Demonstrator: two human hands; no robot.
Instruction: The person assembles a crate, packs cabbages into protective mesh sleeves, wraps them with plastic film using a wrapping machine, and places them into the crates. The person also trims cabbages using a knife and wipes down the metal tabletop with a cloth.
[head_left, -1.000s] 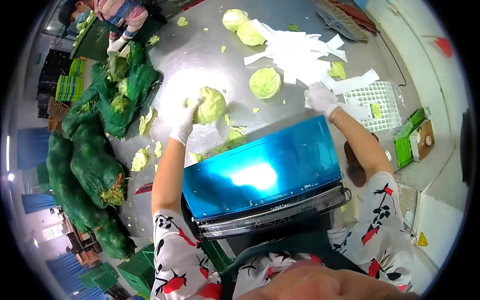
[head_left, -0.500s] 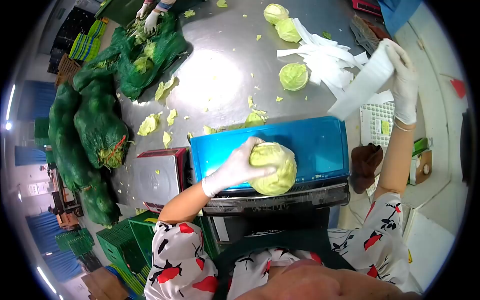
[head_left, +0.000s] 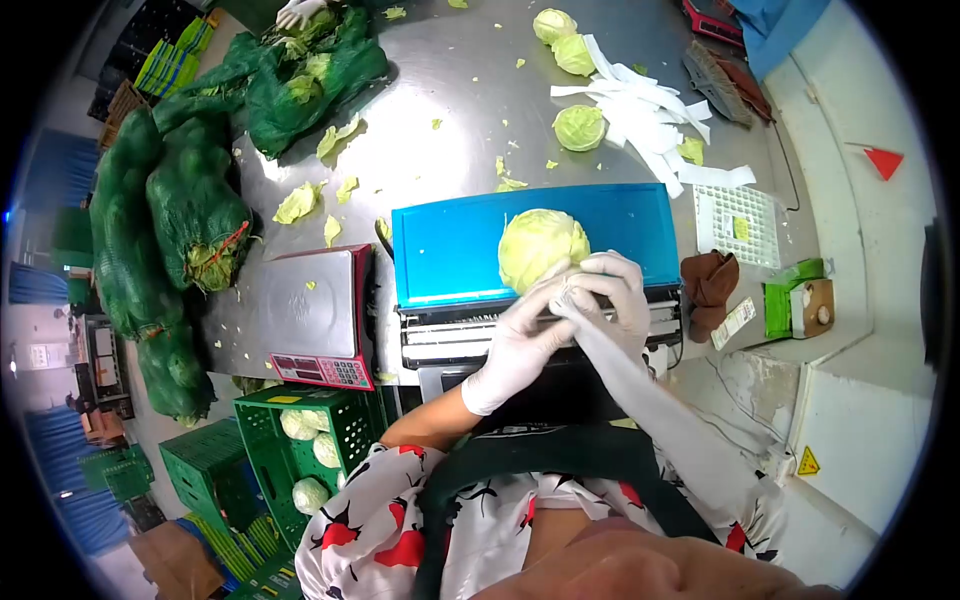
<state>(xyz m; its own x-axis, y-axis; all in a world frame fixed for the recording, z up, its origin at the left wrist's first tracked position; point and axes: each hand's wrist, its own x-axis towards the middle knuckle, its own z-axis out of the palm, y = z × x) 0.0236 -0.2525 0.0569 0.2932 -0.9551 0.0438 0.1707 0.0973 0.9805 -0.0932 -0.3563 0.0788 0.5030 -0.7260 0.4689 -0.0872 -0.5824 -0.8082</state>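
Note:
Both of my hands wear white gloves and meet at the front edge of a blue-topped wrapping machine [head_left: 440, 245]. My left hand [head_left: 518, 345] and my right hand [head_left: 618, 300] are closed on the gathered end of a white strip [head_left: 635, 375]. From there the strip hangs down to the right, across my sleeve. Just beyond my fingers, a pale green cabbage [head_left: 543, 245] rests on the blue top. Whether my fingertips touch the cabbage, I cannot tell.
A scale [head_left: 310, 305] stands left of the machine, above a green crate [head_left: 265, 450] of cabbages. Farther back lie more white strips [head_left: 640, 115], several cabbages and filled green net sacks [head_left: 195, 200]. A co-worker's gloved hand [head_left: 298, 12] is at the top left.
My right hand has brought the white strip down from the upper right to the machine's front. My left hand has let go of the cabbage and now grips the strip.

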